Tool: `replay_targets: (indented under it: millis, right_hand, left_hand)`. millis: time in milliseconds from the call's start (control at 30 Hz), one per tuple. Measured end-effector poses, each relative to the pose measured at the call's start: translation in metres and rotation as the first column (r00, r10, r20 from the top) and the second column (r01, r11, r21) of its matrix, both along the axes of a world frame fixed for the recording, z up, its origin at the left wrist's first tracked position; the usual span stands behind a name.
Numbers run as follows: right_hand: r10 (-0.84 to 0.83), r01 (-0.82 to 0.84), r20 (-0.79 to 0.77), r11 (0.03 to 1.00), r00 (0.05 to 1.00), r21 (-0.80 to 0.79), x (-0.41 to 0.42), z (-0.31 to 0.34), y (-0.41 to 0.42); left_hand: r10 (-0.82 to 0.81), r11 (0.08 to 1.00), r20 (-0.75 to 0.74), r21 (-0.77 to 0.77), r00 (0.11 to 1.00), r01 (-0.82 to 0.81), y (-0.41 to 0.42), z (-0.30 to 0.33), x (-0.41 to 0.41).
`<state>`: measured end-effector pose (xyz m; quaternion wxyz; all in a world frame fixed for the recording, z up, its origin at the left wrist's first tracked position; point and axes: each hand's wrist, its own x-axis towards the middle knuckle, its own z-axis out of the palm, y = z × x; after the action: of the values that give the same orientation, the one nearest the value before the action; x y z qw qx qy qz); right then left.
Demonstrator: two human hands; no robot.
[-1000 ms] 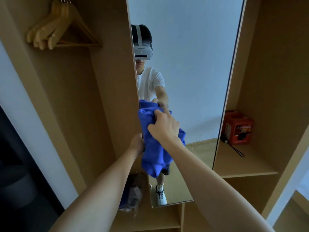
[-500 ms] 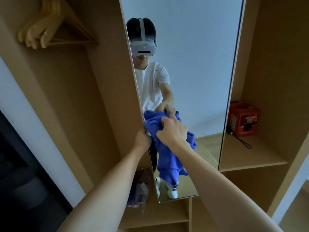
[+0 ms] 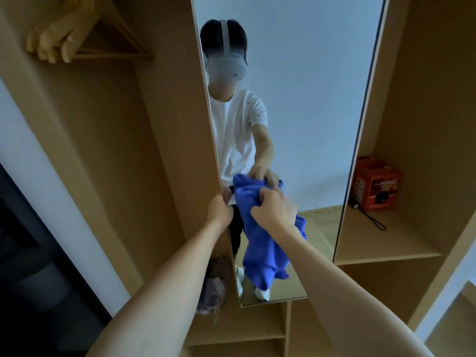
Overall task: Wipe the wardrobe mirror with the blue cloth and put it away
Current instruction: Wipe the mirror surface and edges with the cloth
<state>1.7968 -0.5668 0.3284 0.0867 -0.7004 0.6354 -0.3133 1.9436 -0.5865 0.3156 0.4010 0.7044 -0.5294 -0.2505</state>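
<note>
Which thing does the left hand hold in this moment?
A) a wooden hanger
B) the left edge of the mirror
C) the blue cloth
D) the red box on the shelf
B: the left hand grips the left edge of the mirror, while the right hand bunches the blue cloth against the glass.

We see our two bare forearms, sleeveless to the frame's edge; our left hand (image 3: 219, 210) and right hand (image 3: 275, 211) wear nothing; our reflection shows a white short-sleeved T-shirt, dark trousers, white shoes, a pale headset.
</note>
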Motion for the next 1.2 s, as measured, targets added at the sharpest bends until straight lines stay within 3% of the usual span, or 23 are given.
replay_targets:
  millis: [133,333,467,667,933,1067,1200]
  right_hand:
    - [0.037,-0.014,0.144,0.987,0.989,-0.16,0.006,0.055,-0.002]
    - [-0.015,0.011,-0.059,0.998,0.998,-0.055,0.001,0.004,-0.011]
    - [0.002,0.003,-0.092,0.998,0.996,0.056,-0.01,-0.009,-0.006]
    - [-0.081,0.085,0.033,0.981,0.996,-0.177,-0.018,0.037,-0.006]
    - [-0.097,0.09,-0.193,0.995,0.976,-0.042,-0.025,-0.015,-0.012]
    - [-0.049,0.054,-0.091,0.997,0.995,0.054,-0.033,-0.003,-0.01]
    - [-0.064,0.072,0.078,0.992,0.995,-0.106,-0.037,0.031,-0.007]
  left_hand:
    - [0.029,0.998,-0.073,-0.046,0.997,-0.033,-0.003,-0.002,-0.003]
    - [0.06,0.998,-0.054,0.017,0.997,-0.06,-0.005,-0.001,-0.002]
    - [0.119,0.992,-0.013,0.049,0.993,-0.118,-0.008,-0.002,-0.004]
    - [0.173,0.985,-0.012,-0.017,0.985,-0.173,-0.015,-0.009,-0.006]
    - [0.206,0.977,0.0,0.049,0.979,-0.206,-0.017,-0.006,-0.007]
    - [0.21,0.977,0.005,0.045,0.978,-0.21,-0.016,-0.009,-0.007]
    - [0.231,0.973,-0.004,0.009,0.973,-0.231,-0.016,-0.01,-0.01]
